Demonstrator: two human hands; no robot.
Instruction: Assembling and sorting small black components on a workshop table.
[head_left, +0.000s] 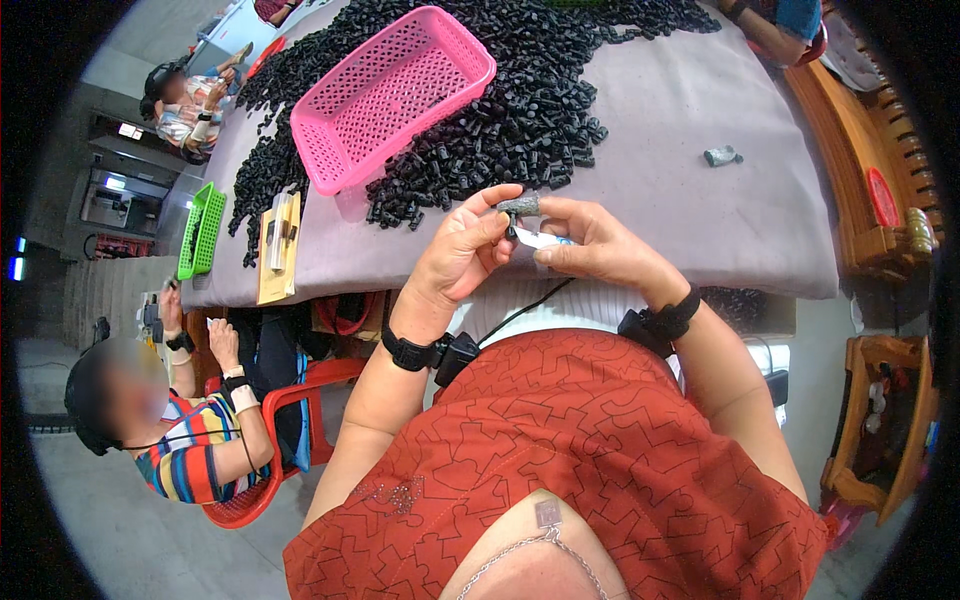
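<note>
My left hand (465,245) is closed in a pinch on a small black plastic part (512,224), held just above the table's near edge. Between the fingertips of both hands sits a short, speckled grey roll-like piece (519,205), touching the black part. My right hand (605,245) grips a small white pointed strip (538,239) with a bit of blue, between thumb and fingers. Its tip reaches the black part. Whether the strip is a blade I cannot make out. Beyond my hands lies a big heap of similar black parts (540,130).
A pink perforated basket (335,165) rests on the heap. To the left are a yellow card with a clear tube (276,250) and a green basket (203,232). Another grey piece (722,156) lies on the grey tablecloth (690,220). Co-workers sit at left; one uses a red chair (325,375).
</note>
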